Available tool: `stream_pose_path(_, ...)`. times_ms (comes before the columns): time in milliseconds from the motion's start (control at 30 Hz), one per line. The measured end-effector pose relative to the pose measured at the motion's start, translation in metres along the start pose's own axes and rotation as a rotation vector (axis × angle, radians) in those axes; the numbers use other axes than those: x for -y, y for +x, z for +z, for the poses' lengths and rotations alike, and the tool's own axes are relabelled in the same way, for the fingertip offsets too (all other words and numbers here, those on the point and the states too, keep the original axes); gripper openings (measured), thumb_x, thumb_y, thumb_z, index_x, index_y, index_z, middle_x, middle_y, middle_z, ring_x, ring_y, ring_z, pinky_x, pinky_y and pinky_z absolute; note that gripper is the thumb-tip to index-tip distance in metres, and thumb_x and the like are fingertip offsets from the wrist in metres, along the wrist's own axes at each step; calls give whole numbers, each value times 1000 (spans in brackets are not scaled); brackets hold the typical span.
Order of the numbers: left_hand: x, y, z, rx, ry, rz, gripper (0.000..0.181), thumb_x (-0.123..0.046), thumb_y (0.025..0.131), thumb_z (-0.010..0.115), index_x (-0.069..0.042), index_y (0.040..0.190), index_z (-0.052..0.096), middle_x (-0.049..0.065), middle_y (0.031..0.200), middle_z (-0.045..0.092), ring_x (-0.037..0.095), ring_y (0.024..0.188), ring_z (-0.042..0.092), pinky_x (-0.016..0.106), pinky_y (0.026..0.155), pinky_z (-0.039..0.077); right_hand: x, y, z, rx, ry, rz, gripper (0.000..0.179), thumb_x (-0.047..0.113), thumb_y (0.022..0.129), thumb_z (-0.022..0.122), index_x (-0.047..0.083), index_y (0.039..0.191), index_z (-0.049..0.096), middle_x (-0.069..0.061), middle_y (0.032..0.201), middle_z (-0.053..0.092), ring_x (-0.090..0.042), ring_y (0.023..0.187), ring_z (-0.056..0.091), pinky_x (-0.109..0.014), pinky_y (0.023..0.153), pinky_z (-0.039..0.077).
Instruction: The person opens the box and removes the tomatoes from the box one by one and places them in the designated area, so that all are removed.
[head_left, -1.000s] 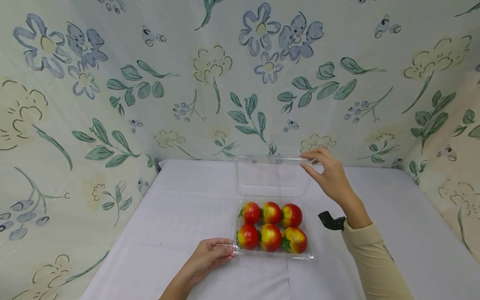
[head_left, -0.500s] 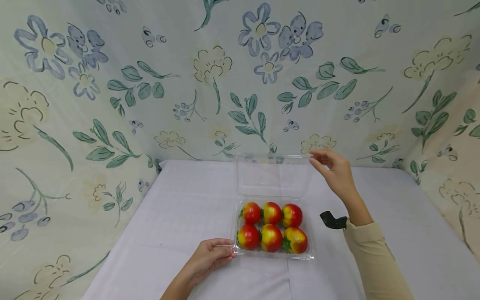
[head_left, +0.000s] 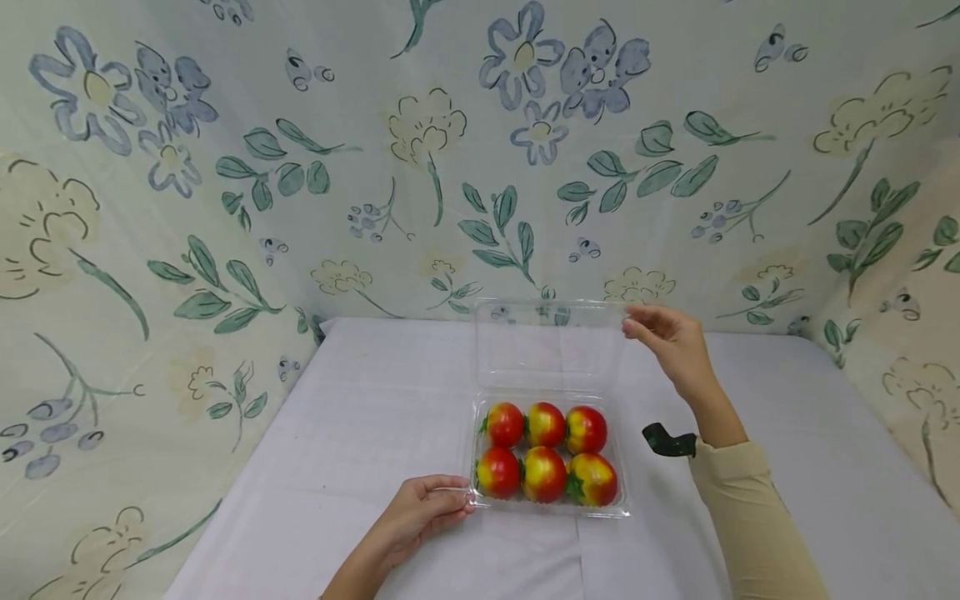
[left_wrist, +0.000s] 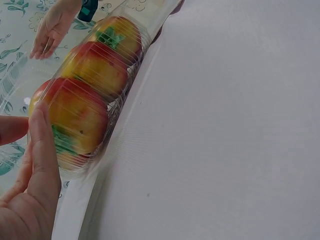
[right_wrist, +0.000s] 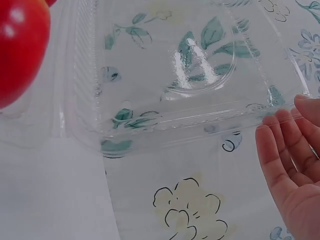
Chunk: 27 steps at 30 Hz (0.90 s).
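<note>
A clear plastic clamshell box [head_left: 551,512] sits on the white cloth, its hinged lid [head_left: 543,343] raised at the back. Inside lie two rows of red-and-yellow fruits [head_left: 543,475] with green leafy caps. My left hand [head_left: 422,512] holds the box's front left corner between thumb and fingers. In the left wrist view that hand [left_wrist: 37,185] is beside the near end of the fruit row. My right hand [head_left: 675,343] pinches the lid's upper right corner. The right wrist view has the thumb and fingers at the edge of the see-through lid [right_wrist: 165,112].
The white tablecloth [head_left: 375,400] spreads under the box. Behind and at both sides hangs a floral-patterned curtain [head_left: 450,167], close behind the raised lid. A black device [head_left: 667,442] is worn at the right wrist, just right of the box.
The right hand has moved slightly right along the lid and its thumb and fingers have closed on the corner. The lid stands a little higher. The left hand and box stay put.
</note>
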<state>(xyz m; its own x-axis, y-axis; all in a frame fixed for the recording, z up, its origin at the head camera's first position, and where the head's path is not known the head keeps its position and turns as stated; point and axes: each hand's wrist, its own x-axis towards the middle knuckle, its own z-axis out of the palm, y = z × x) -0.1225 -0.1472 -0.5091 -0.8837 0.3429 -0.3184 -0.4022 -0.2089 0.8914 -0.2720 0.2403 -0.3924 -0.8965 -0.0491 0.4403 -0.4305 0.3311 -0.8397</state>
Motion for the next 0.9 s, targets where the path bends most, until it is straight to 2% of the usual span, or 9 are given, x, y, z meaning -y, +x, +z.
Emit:
stream_pose_path(133,0,0,0,6,-7,1,39,-5,93,69,14,125,59,18,106,72,20,91,72,31,86,58,-6,-1,3,14,21,13,28,8,96,67,-7,119,64,-18,100,66,-12,85,67,-14,84,53)
stream_pose_path(300,0,0,-1,11,-13,4,39,-5,92,69,14,125,58,18,106,72,20,91,72,31,86,58,-19,0,6,40,77,28,27,1,96,65,-14,118,60,-23,100,64,-12,83,69,-17,81,55)
stream_pose_path(467,1,0,-2,14,-19,7,39,-4,93,68,14,126,57,17,104,72,20,91,72,31,85,58,-30,0,8,59,73,32,28,-2,96,62,-16,120,58,-32,104,60,-15,84,70,-19,80,56)
stream_pose_path(667,2,1,-2,10,-19,5,38,-4,93,68,14,125,57,16,104,73,20,91,72,31,85,58,-35,-4,11,80,34,77,29,7,97,65,-10,120,61,-29,104,61,-16,85,70,-18,79,56)
stream_pose_path(900,2,1,-2,9,-17,4,36,-4,93,68,13,123,59,16,104,73,20,91,72,31,85,58,-41,-8,15,106,11,126,28,5,98,64,-10,121,61,-28,105,62,-14,85,70,-19,78,57)
